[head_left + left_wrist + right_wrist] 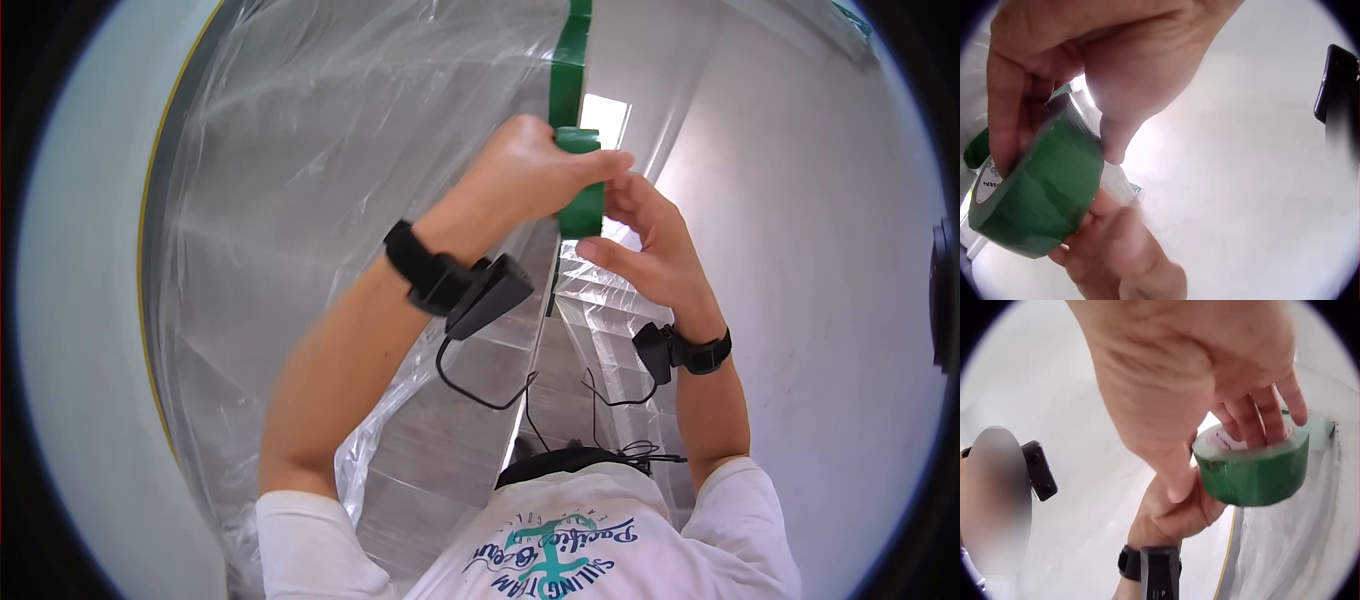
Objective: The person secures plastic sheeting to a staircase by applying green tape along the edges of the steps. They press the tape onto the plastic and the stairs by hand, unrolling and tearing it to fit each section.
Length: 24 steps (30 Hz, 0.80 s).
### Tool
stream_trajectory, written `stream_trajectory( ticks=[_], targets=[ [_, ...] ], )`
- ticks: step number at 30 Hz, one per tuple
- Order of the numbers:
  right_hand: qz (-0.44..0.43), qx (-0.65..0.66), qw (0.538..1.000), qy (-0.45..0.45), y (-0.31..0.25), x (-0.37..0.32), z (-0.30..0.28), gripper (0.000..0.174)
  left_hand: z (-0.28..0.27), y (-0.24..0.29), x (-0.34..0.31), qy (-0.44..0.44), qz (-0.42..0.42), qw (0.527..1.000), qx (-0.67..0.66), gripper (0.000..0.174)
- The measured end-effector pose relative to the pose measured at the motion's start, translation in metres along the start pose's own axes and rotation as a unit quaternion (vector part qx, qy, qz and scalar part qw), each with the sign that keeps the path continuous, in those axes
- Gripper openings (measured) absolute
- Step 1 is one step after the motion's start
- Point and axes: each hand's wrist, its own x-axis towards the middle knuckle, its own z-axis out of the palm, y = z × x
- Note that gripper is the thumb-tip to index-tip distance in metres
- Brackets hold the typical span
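A green tape roll is between both hands, below a long green strip along the plastic sheet's edge. My left hand grips the roll; in the left wrist view its fingers reach the label side and its thumb lies by the outer rim. From the right, my right hand curls its fingers at the roll, its thumb near the lower end. In the right wrist view its fingers overlap the roll's opening, hiding their tips.
Clear plastic sheeting hangs at the left, with more folds below the hands. A pale wall stands at the right. Grey floor tiles lie below, and thin black cables hang from the wrist cameras.
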Motion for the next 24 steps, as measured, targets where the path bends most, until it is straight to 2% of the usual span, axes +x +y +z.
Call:
stream_trajectory(
  ticks=[1, 2, 4, 5, 6, 8, 9, 11, 12, 14, 15, 17, 18, 20, 22, 24],
  targets=[
    [-0.015, -0.071, 0.997, -0.016, 0.000, 0.000, 0.001, 0.042, 0.000, -0.001, 0.003, -0.010, 0.000, 1.000, -0.022, 0.056],
    [-0.013, -0.071, 0.997, -0.021, 0.000, 0.001, 0.002, 0.042, -0.001, -0.002, 0.003, -0.006, -0.002, 1.000, -0.025, 0.056],
    [0.060, -0.019, 0.998, -0.011, -0.001, 0.006, 0.002, 0.033, -0.007, 0.001, 0.000, -0.019, 0.010, 0.999, -0.040, 0.055],
    [0.094, 0.061, 0.994, -0.009, -0.002, 0.007, 0.000, 0.028, -0.012, -0.002, -0.001, -0.027, -0.010, 0.999, -0.040, 0.055],
    [0.096, 0.063, 0.993, -0.014, -0.003, 0.009, -0.005, 0.028, -0.017, -0.005, -0.004, -0.023, -0.014, 0.999, -0.043, 0.055],
    [0.144, 0.130, 0.979, 0.055, -0.002, 0.013, -0.009, 0.030, -0.029, -0.018, -0.012, 0.034, 0.022, 0.996, 0.082, 0.053],
    [0.165, 0.182, 0.967, 0.063, -0.008, 0.017, -0.007, 0.033, -0.035, -0.027, -0.020, 0.037, 0.018, 0.996, 0.078, 0.053],
    [0.189, 0.236, 0.952, 0.051, -0.007, 0.021, -0.017, 0.037, -0.038, -0.046, -0.042, 0.004, 0.068, 0.955, 0.288, 0.046],
    [0.194, 0.253, 0.946, 0.052, -0.004, 0.021, -0.015, 0.039, -0.032, -0.060, -0.056, 0.004, 0.067, 0.956, 0.285, 0.046],
    [0.201, 0.261, 0.942, 0.056, -0.008, 0.023, -0.014, 0.041, -0.015, -0.078, -0.087, -0.010, 0.100, 0.912, 0.397, 0.033],
    [0.206, 0.270, 0.938, 0.063, -0.010, 0.024, -0.014, 0.043, -0.008, -0.081, -0.097, -0.011, 0.101, 0.913, 0.396, 0.033],
    [0.211, 0.293, 0.930, 0.075, -0.012, 0.026, -0.012, 0.044, 0.005, -0.084, -0.111, 0.084, 0.090, 0.907, 0.404, 0.025],
    [0.214, 0.316, 0.921, 0.084, -0.013, 0.027, -0.011, 0.045, 0.009, -0.086, -0.113, 0.083, 0.092, 0.907, 0.402, 0.025],
    [0.216, 0.324, 0.916, 0.100, -0.014, 0.028, -0.007, 0.045, 0.013, -0.089, -0.114, 0.135, 0.094, 0.911, 0.377, 0.021],
    [0.219, 0.333, 0.910, 0.116, -0.009, 0.029, -0.008, 0.044, 0.020, -0.100, -0.109, 0.127, 0.104, 0.922, 0.352, 0.018],
    [0.226, 0.369, 0.898, 0.081, -0.003, 0.030, -0.012, 0.034, 0.024, -0.103, -0.105, 0.118, 0.115, 0.930, 0.327, 0.015]
  ],
)
